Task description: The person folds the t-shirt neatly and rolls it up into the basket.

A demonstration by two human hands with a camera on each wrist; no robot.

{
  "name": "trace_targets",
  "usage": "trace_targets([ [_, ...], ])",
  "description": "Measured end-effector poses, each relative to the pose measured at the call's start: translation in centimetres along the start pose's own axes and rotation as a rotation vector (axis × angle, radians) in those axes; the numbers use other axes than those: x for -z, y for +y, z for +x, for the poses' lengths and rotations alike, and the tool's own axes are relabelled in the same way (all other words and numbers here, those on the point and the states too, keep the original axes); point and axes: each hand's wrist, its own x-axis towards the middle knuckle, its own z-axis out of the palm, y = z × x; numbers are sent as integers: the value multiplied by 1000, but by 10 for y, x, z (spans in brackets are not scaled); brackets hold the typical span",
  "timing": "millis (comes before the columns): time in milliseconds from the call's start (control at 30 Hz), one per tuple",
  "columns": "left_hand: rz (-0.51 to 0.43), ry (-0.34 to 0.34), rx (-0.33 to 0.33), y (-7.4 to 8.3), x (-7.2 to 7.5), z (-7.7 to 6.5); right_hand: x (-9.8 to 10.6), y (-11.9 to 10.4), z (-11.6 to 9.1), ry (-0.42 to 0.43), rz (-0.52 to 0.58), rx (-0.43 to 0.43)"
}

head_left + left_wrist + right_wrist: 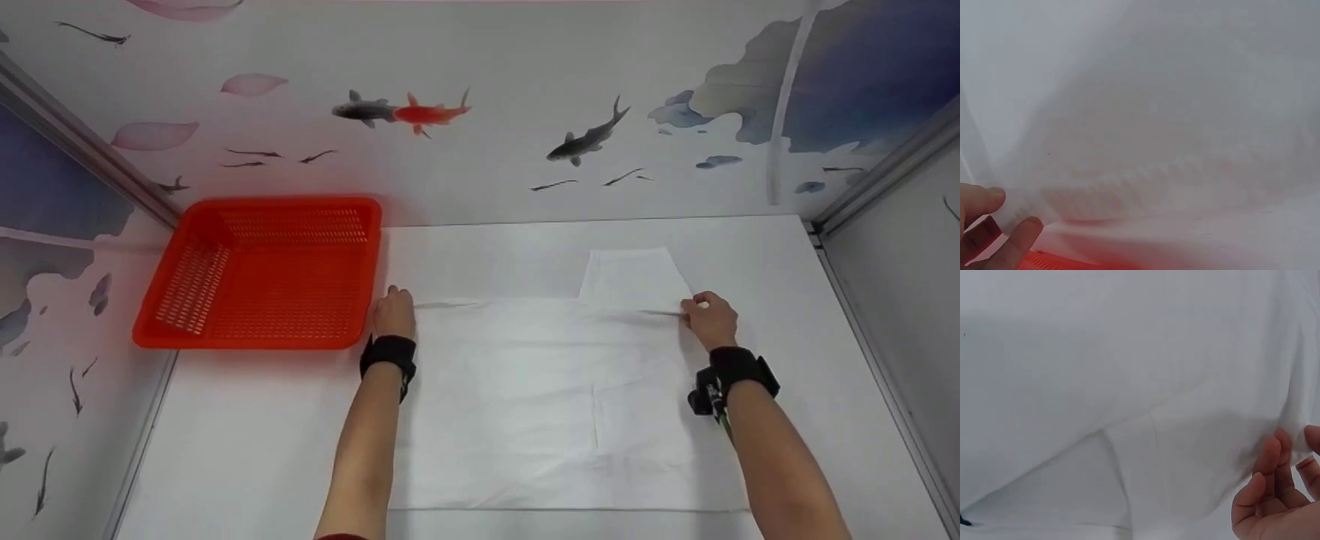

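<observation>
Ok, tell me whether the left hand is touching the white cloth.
Touching. The left wrist view shows it: the left hand pinches the edge of the white cloth between its fingers.

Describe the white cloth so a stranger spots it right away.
On the white table, look right of the red plastic basket. A left hand and a right hand pinch the white cloth there; unlike the smooth table, it shows creases and a flap beyond its far edge.

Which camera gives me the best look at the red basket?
The head view: the red basket shows its full rim and slotted walls there. The left wrist view catches only a red strip at the bottom edge, by the left hand pinching white cloth; the right wrist view shows none.
</observation>
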Motion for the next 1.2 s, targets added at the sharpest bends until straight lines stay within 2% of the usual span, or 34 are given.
trace_targets([
  [100, -27, 46, 1, 4, 0, -4, 3, -3, -5, 45, 34, 6],
  [267, -67, 124, -43, 5, -7, -16, 7, -2, -14, 52, 115, 8],
  [400, -87, 133, -47, -1, -16, -27, 8, 2, -20, 24, 196, 12],
  [500, -87, 149, -53, -6, -22, -35, 9, 6, -24, 24, 214, 0],
  [667, -94, 191, -121, -15, -29, -45, 9, 14, -31, 66, 179, -13],
  [967, -113, 207, -224, -29, -39, -65, 2, 37, -53, 101, 74, 6],
  [1100, -137, 301, -235, -30, -46, -77, -1, 48, -61, 105, 32, 1],
  [1200, -138, 398, -246, -29, -41, -87, -2, 54, -66, 104, 4, 4],
])
